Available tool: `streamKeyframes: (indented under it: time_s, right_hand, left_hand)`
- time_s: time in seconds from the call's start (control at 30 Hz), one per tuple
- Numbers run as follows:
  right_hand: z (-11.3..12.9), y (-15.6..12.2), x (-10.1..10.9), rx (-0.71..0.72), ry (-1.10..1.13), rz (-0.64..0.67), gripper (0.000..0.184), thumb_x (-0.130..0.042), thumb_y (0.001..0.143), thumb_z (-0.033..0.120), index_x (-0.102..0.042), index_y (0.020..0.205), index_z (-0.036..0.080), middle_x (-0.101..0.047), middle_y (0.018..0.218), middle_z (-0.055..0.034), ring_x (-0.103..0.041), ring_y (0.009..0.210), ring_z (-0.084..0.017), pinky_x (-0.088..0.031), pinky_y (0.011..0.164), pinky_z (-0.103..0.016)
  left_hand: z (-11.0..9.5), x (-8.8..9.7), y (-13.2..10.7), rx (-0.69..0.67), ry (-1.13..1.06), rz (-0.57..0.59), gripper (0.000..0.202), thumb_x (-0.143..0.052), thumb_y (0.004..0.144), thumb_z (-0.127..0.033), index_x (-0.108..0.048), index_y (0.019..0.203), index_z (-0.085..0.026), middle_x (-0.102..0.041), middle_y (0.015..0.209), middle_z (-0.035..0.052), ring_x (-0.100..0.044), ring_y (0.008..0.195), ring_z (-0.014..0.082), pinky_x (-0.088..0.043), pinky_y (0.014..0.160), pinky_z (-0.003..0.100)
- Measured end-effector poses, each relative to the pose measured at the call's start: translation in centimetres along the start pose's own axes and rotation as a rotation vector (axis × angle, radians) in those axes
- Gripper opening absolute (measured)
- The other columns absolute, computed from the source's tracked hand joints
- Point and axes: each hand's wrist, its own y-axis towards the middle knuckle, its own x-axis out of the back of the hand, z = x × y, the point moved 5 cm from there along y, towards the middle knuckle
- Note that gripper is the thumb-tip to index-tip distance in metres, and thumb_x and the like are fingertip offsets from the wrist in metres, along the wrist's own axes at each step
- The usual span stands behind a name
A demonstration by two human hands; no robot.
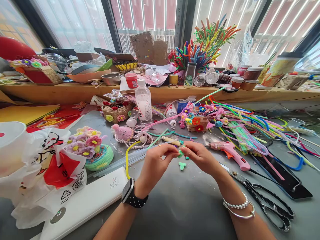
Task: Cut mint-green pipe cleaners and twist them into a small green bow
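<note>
Over the grey tabletop (185, 206), the left hand (156, 163) and right hand (200, 156) meet, fingers of both pinching 1 green fuzzy piece (181, 153), its long axis seemingly hidden. A 3-lobed green piece (182, 165) lies just beneath, about equally near both.

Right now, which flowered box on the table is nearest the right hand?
The box right of the tall white-capped bottle; the other box sits left of it, farther off.
</note>
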Motion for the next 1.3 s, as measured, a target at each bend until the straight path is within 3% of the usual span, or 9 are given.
streamKeyframes:
  time_s: [0.17,0.5,0.57,0.67,0.8,0.9,0.97,1.1,1.3]
  right_hand:
    - [0.0,-0.1,-0.4,0.001,0.042,-0.015,0.030,-0.034,0.086,0.036,-0.038,0.062,0.018,-0.034,0.059,0.0037,-0.033,0.056,-0.010,-0.028,0.051,-0.022]
    - [0.6,-0.6,-0.8,0.014,0.306,0.063,0.031,-0.035,0.086,0.039,-0.037,0.063,0.018,-0.033,0.061,0.0036,-0.030,0.054,-0.009,-0.026,0.048,-0.022]
    - [0.5,-0.6,-1.1,0.008,0.357,0.053,0.031,-0.035,0.085,0.040,-0.037,0.063,0.018,-0.033,0.062,0.0034,-0.030,0.054,-0.009,-0.026,0.048,-0.022]
    - [0.3,-0.4,-1.3,-0.011,0.417,-0.012,0.031,-0.036,0.085,0.041,-0.039,0.064,0.018,-0.032,0.061,0.0037,-0.029,0.053,-0.009,-0.025,0.047,-0.022]
    - [0.1,-0.2,-1.4,-0.026,0.471,-0.099,0.030,-0.038,0.084,0.040,-0.040,0.063,0.019,-0.029,0.058,0.0047,-0.027,0.051,-0.009,-0.023,0.046,-0.022]
    - [0.0,-0.2,-1.5,-0.026,0.529,-0.109,0.028,-0.039,0.084,0.038,-0.042,0.064,0.019,-0.029,0.058,0.0050,-0.026,0.050,-0.009,-0.022,0.045,-0.022]
    - [-0.1,-0.2,-1.5,-0.031,0.569,-0.116,0.027,-0.039,0.084,0.037,-0.042,0.065,0.019,-0.027,0.058,0.0053,-0.025,0.050,-0.008,-0.021,0.044,-0.022]
    - [-0.3,-0.2,-1.6,-0.043,0.638,-0.142,0.026,-0.040,0.085,0.035,-0.042,0.064,0.018,-0.025,0.056,0.0059,-0.023,0.049,-0.008,-0.019,0.044,-0.022]
    - [-0.4,-0.1,-1.6,-0.052,0.736,-0.187,0.025,-0.041,0.085,0.034,-0.041,0.065,0.018,-0.024,0.054,0.0068,-0.021,0.047,-0.007,-0.018,0.043,-0.022]
  left_hand:
    - [1.1,-0.4,0.3,0.293,-0.399,0.071,0.006,-0.063,0.066,-0.022,-0.062,0.065,-0.016,-0.061,0.061,0.0003,-0.058,0.060,0.0135,-0.047,0.060,0.024]
    - [1.9,-2.2,-0.5,0.553,-0.892,0.310,0.015,-0.067,0.065,-0.024,-0.058,0.061,-0.012,-0.056,0.062,-0.0005,-0.053,0.055,0.0071,-0.045,0.055,0.018]
    - [1.9,-2.5,-0.6,0.580,-0.947,0.312,0.015,-0.067,0.065,-0.023,-0.057,0.062,-0.012,-0.055,0.061,-0.0007,-0.053,0.055,0.0062,-0.044,0.053,0.016]
    - [1.9,-2.3,-0.4,0.583,-0.963,0.219,0.013,-0.068,0.064,-0.021,-0.057,0.066,-0.013,-0.055,0.061,-0.0021,-0.053,0.056,0.0060,-0.045,0.053,0.016]
    - [1.9,-1.6,-0.1,0.484,-0.821,0.052,0.011,-0.067,0.064,-0.021,-0.059,0.067,-0.015,-0.059,0.062,-0.0018,-0.055,0.057,0.0076,-0.047,0.057,0.019]
    - [1.5,-1.0,0.0,0.339,-0.646,-0.029,0.014,-0.065,0.067,-0.022,-0.062,0.079,-0.017,-0.062,0.067,-0.0011,-0.056,0.059,0.0097,-0.048,0.059,0.022]
    - [1.0,-0.5,-0.1,0.208,-0.495,-0.085,0.017,-0.062,0.069,-0.021,-0.062,0.087,-0.019,-0.064,0.070,-0.0011,-0.058,0.063,0.0110,-0.048,0.062,0.023]
    - [-0.5,0.2,-0.5,-0.142,-0.109,-0.221,0.008,-0.058,0.073,-0.015,-0.064,0.076,-0.019,-0.066,0.075,0.0008,-0.059,0.071,0.0120,-0.047,0.067,0.023]
    - [-1.4,-0.1,-1.0,-0.406,0.178,-0.250,0.018,-0.051,0.077,-0.009,-0.061,0.089,-0.018,-0.065,0.084,0.0044,-0.059,0.079,0.0126,-0.047,0.072,0.024]
